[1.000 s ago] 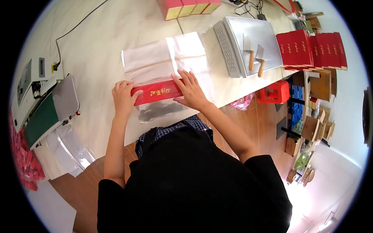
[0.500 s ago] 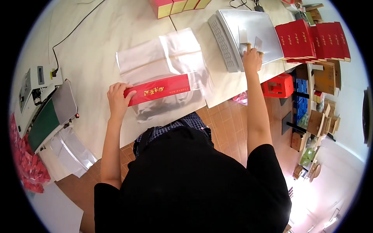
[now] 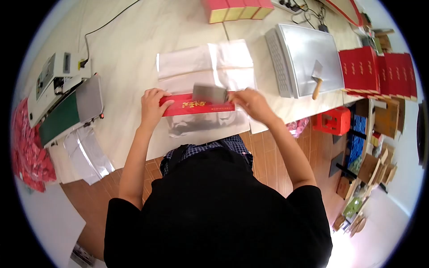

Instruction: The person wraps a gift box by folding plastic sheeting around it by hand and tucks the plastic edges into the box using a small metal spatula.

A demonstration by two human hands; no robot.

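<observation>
A long red box (image 3: 183, 109) with gold lettering lies across clear plastic bags (image 3: 185, 64) on the table. My left hand (image 3: 153, 107) is closed on the box's left end, thumb along the near side. My right hand (image 3: 254, 105) grips a scraper (image 3: 208, 93) by its handle, blurred by motion. The scraper's flat metal blade is over the box and hides part of its top; whether it touches cannot be seen. A second scraper (image 3: 317, 73) with a wooden handle rests on the flat metal plate (image 3: 299, 44) of a grey appliance to the right.
Red boxes (image 3: 359, 69) stand stacked beyond the metal plate, and more boxes (image 3: 239, 11) at the far edge. At the left is a machine (image 3: 56, 82) with a green belt and a cord. A red stool (image 3: 333, 120) and shelves with cartons (image 3: 371, 163) are at the right.
My right hand has lifted one scraper off the metal plate and moved left with it over the red box. My left hand still holds the box's left end. The view has shifted.
</observation>
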